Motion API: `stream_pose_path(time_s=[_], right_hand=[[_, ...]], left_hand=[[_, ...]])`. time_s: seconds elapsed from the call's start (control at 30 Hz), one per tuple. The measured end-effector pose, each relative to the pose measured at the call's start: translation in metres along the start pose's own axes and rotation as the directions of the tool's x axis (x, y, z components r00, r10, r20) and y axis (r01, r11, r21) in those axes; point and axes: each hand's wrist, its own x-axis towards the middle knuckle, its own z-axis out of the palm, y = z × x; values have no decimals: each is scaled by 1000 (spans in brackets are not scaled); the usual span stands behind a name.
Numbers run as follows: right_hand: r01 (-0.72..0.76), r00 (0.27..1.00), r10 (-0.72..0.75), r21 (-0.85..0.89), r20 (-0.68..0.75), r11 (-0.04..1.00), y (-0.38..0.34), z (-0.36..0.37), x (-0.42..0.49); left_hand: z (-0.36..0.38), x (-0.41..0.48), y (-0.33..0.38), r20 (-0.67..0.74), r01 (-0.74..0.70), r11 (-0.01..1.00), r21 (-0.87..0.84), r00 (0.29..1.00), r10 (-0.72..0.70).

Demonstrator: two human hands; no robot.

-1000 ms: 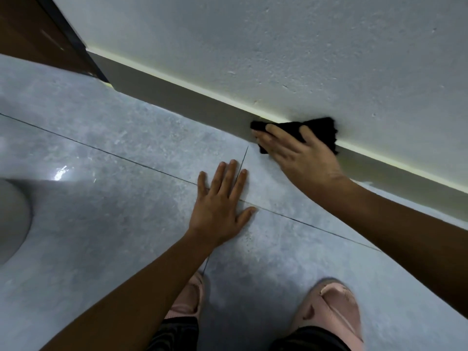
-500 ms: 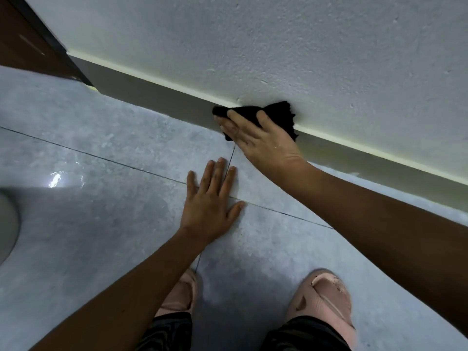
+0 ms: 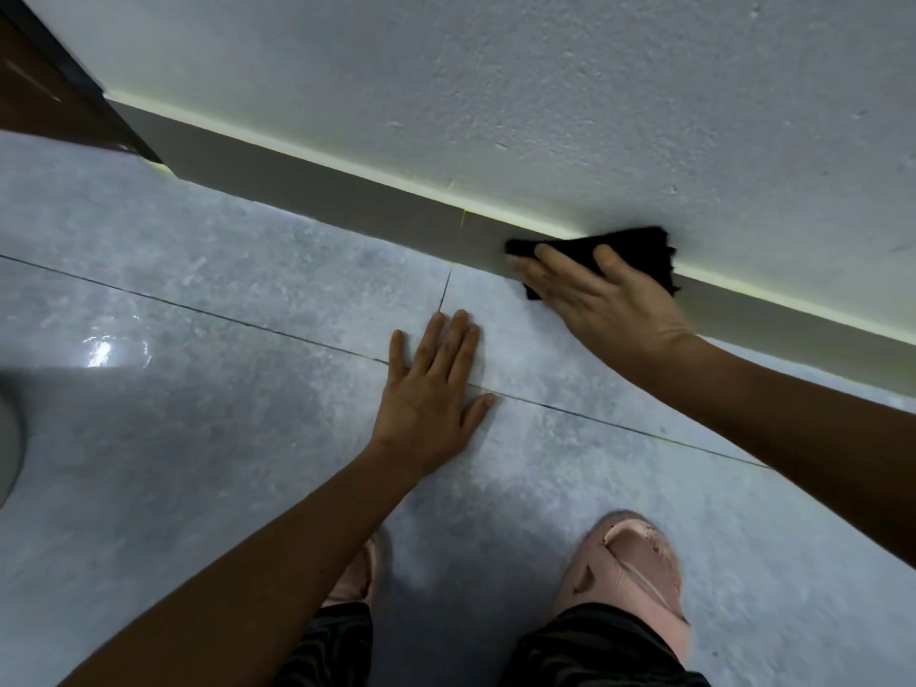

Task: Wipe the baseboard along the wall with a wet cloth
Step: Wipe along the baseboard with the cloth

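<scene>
The grey baseboard (image 3: 322,190) runs diagonally from upper left to the right edge, under a white textured wall (image 3: 545,91). A black cloth (image 3: 632,247) lies against the baseboard's top edge, right of the floor tile joint. My right hand (image 3: 604,304) presses the cloth onto the baseboard with the fingers spread flat over it; much of the cloth is hidden beneath the hand. My left hand (image 3: 431,394) rests palm-down on the grey floor tile (image 3: 223,300), fingers apart, holding nothing.
A dark brown door frame (image 3: 44,91) ends the baseboard at the upper left. A pale rounded object (image 3: 7,438) pokes in at the left edge. My feet in pink slippers (image 3: 629,562) stand close behind the hands.
The right hand slid the cloth left past the tile joint, then back to the right along the baseboard. The left hand stayed flat on the floor.
</scene>
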Motion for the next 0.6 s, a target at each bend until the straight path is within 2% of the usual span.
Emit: stream_pose_path(time_s=[0.1,0.23,0.4,0.6], right_hand=[[28,996,-26,25,-80,999,-1,-22,30],[58,991,-63,-45,-119,997,-7,-23,44],[51,998,-54,-73,-37,996,-14,11,11],[27,998,-23,-69,54,997,-4,35,-34]], left_hand=[[0,-1,1,3,1,1000,7,1000,-1],[-2,-2,0,10,-4,1000,11,1000,4],[-4,0,6,-27,7,1000,-20,1000,-7],[3,8,33,-13,-87,993,-86,996,86]])
